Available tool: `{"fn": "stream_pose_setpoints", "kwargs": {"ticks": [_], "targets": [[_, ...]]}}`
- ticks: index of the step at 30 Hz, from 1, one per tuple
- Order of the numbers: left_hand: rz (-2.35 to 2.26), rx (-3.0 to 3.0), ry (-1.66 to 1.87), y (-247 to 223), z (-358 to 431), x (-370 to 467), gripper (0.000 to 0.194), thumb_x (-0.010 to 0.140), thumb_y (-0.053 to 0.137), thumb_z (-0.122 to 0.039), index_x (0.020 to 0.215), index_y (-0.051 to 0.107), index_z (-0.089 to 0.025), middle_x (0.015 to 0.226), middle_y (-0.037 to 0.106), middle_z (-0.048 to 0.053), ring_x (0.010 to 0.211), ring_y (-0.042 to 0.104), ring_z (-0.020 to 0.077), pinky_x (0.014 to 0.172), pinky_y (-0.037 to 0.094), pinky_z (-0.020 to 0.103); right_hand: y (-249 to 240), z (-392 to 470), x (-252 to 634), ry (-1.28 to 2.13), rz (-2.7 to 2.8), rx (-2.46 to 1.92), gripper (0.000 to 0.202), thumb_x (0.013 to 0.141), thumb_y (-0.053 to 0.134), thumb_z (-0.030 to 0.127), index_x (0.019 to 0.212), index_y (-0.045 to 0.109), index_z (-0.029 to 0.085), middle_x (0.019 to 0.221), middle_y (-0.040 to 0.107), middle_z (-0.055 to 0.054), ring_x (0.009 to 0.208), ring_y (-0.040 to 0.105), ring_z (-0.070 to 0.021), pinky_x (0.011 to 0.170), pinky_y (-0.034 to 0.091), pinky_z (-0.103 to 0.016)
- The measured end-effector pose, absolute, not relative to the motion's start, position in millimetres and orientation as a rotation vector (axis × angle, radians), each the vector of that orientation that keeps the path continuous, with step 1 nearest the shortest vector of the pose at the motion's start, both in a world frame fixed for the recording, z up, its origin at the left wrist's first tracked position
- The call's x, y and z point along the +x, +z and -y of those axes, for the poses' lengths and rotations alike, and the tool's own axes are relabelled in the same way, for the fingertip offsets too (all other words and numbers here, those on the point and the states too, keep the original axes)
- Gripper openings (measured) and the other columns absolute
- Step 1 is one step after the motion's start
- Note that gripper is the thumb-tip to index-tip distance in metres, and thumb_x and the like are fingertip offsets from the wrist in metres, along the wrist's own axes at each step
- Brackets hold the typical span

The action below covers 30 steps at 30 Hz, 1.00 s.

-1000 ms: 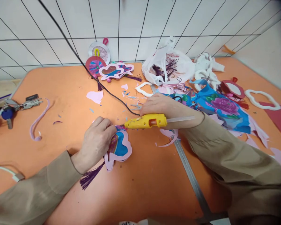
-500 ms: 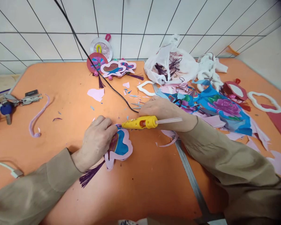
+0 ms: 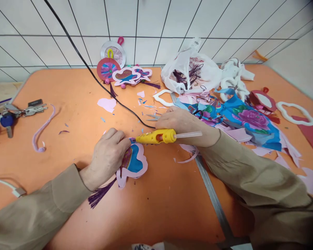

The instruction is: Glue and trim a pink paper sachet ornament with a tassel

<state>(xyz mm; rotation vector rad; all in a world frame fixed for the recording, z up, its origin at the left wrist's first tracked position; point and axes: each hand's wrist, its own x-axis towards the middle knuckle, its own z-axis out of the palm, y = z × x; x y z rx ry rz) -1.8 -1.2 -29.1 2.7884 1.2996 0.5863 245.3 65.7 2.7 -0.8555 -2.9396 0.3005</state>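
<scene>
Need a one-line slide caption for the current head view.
Left hand holds a pink-edged ornament on an orange table; right hand points a yellow glue gun at it.

L hand (image 3: pixel 108 154) palm-down nr R hand (image 3: pixel 176 120)

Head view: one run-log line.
left hand: holds pink-edged ornament | right hand: holds yellow glue gun | aim: toward ornament's upper edge

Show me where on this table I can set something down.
Best: the orange tabletop nearest the wearer, between the purple tassel and the metal strip, bare but for specks. Smaller: beyond the left hand, between the lilac strip and pink paper piece, with a few scraps. Crowded: the far right side, with plastic bag and floral fabric.
</scene>
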Motion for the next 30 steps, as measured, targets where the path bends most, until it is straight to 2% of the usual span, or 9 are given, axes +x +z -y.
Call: {"fn": "stream_pose_setpoints", "kwargs": {"ticks": [10, 19, 23, 27, 30], "targets": [[-1.314, 2.808, 0.594, -28.4, 0.2, -1.8, 0.028, 0.085, 0.049, -0.007, 0.06, 0.049, -0.019, 0.064, 0.05, 0.003, 0.063, 0.038, 0.0176, 0.055, 0.034, 0.03, 2.6, -65.4, 242.9, 0.263, 2.978, -0.848, 0.022, 0.089, 0.048, 0.017, 0.068, 0.054, 0.015, 0.066, 0.058, -0.002, 0.063, 0.042, -0.0132, 0.064, 0.018, -0.032], [-1.313, 2.747, 0.59, -29.6, 2.8, -2.6, 0.028, 0.083, 0.049, -0.004, 0.06, 0.046, -0.02, 0.064, 0.049, 0.003, 0.064, 0.037, 0.0171, 0.055, 0.034, 0.03, 2.2, -66.3, 247.7, 0.136, 2.993, -0.849, 0.022, 0.089, 0.046, 0.016, 0.069, 0.052, 0.018, 0.068, 0.058, -0.002, 0.065, 0.046, -0.0153, 0.064, 0.021, -0.032], [-1.32, 2.766, 0.573, -28.9, 2.6, -2.4, 0.025, 0.083, 0.051, -0.007, 0.062, 0.048, -0.019, 0.066, 0.05, 0.003, 0.065, 0.039, 0.0176, 0.056, 0.036, 0.031, 6.4, -64.9, 246.8, 0.164, 2.896, -0.905, 0.021, 0.087, 0.047, 0.019, 0.066, 0.048, 0.019, 0.065, 0.055, -0.002, 0.062, 0.046, -0.0155, 0.061, 0.023, -0.031], [-1.325, 2.785, 0.572, -28.6, 2.6, -2.1, 0.025, 0.085, 0.051, -0.009, 0.063, 0.048, -0.02, 0.066, 0.05, 0.003, 0.065, 0.039, 0.0177, 0.056, 0.036, 0.031, 8.9, -64.1, 245.2, 0.179, 2.807, -0.957, 0.025, 0.085, 0.047, 0.02, 0.06, 0.04, 0.019, 0.058, 0.046, 0.001, 0.055, 0.039, -0.0129, 0.06, 0.023, -0.03], [-1.332, 2.778, 0.574, -28.9, 2.9, -2.2, 0.024, 0.084, 0.051, -0.009, 0.062, 0.048, -0.02, 0.065, 0.05, 0.003, 0.065, 0.039, 0.0177, 0.056, 0.035, 0.031, 8.7, -64.6, 246.2, 0.239, 2.871, -0.901, 0.025, 0.085, 0.047, 0.019, 0.061, 0.042, 0.018, 0.058, 0.047, 0.001, 0.055, 0.039, -0.0124, 0.061, 0.025, -0.031]]}}
